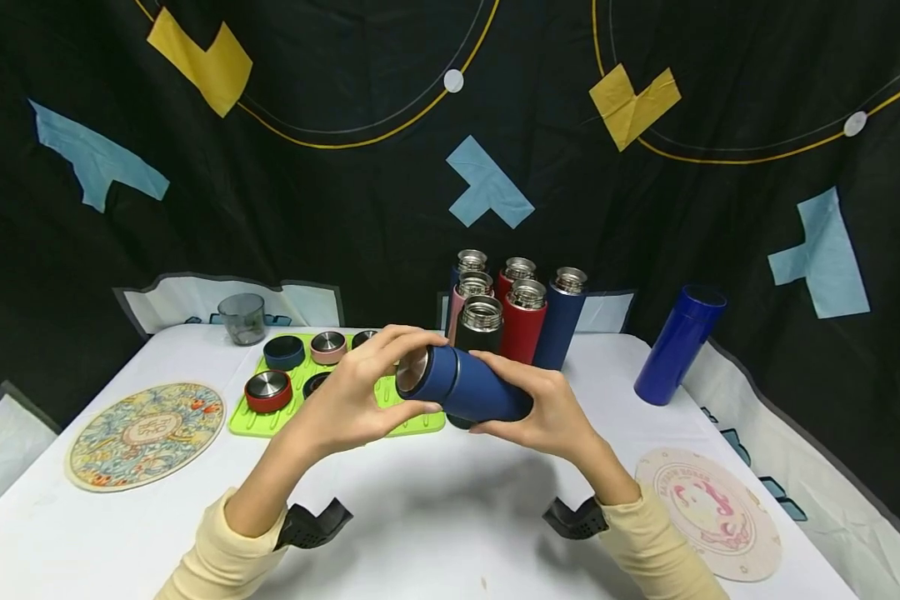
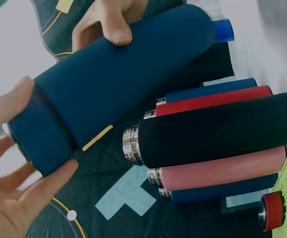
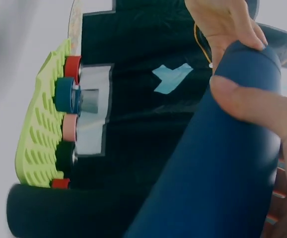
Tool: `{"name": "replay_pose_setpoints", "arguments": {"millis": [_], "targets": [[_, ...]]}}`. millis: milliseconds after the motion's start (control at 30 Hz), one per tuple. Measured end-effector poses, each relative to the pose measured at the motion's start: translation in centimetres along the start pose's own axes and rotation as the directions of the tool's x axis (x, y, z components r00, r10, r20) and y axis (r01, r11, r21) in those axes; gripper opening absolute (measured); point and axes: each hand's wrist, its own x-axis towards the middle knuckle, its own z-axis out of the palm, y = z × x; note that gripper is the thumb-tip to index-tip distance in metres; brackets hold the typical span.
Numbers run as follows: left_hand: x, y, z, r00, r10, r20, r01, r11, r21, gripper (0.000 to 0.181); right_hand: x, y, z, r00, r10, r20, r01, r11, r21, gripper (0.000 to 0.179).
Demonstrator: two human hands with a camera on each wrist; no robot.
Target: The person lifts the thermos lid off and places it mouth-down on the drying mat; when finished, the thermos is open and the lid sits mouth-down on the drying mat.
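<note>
A dark blue thermos bottle is held tilted above the table, its steel-topped lid pointing left. My left hand grips that lid between thumb and fingers, also seen close up in the left wrist view. Around the lower body of the bottle, my right hand curls its thumb and fingers. In the left wrist view a thin dark seam runs between lid and body. Behind the bottle stands a lidless black bottle, partly hidden by it.
Lidless red, pink and blue bottles stand behind. A green drying mat carries several lids, including a red one. A grey glass stands back left, a blue cylinder at right. Round placemats lie on both sides.
</note>
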Motion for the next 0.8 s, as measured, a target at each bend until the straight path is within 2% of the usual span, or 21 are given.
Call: {"name": "replay_pose_setpoints", "arguments": {"millis": [67, 133, 233, 300, 433, 533, 667, 800], "targets": [[0.0, 0.0, 0.2, 0.996, -0.084, -0.019, 0.085, 0.996, 0.010, 0.065, 0.0, -0.2, 0.0, 0.999, -0.023, -0.023, 0.021, 0.997, -0.078, 0.082], [0.0, -0.1, 0.3, 0.985, -0.169, -0.027, 0.170, 0.985, 0.021, 0.065, 0.0, -0.3, -0.1, 0.999, -0.038, -0.036, 0.032, 0.988, -0.148, 0.083], [-0.1, -0.3, 0.4, 0.974, -0.229, -0.001, 0.229, 0.973, 0.021, 0.068, 0.0, -0.4, -0.2, 0.999, -0.039, -0.023, 0.034, 0.978, -0.204, 0.083], [-0.1, -0.5, 0.3, 0.976, -0.214, 0.030, 0.213, 0.977, 0.014, 0.071, -0.1, -0.3, -0.3, 1.000, -0.030, 0.001, 0.029, 0.979, -0.201, 0.083], [-0.1, -0.7, 0.1, 0.990, -0.100, 0.101, 0.102, 0.995, -0.015, 0.074, -0.3, 0.0, -0.9, 0.999, 0.006, 0.054, 0.002, 0.989, -0.147, 0.083], [-0.1, -0.8, -0.1, 0.993, -0.039, 0.114, 0.045, 0.998, -0.050, 0.072, -0.3, 0.0, -1.4, 0.995, 0.035, 0.091, -0.026, 0.995, -0.098, 0.083], [-0.1, -0.7, 0.0, 0.995, -0.047, 0.084, 0.055, 0.994, -0.091, 0.070, -0.2, -0.3, -1.8, 0.995, 0.039, 0.095, -0.029, 0.994, -0.109, 0.083], [0.0, -0.5, 0.1, 0.992, -0.115, 0.052, 0.120, 0.988, -0.100, 0.071, -0.1, -0.8, -1.8, 0.999, 0.011, 0.052, 0.000, 0.981, -0.196, 0.082]]}}
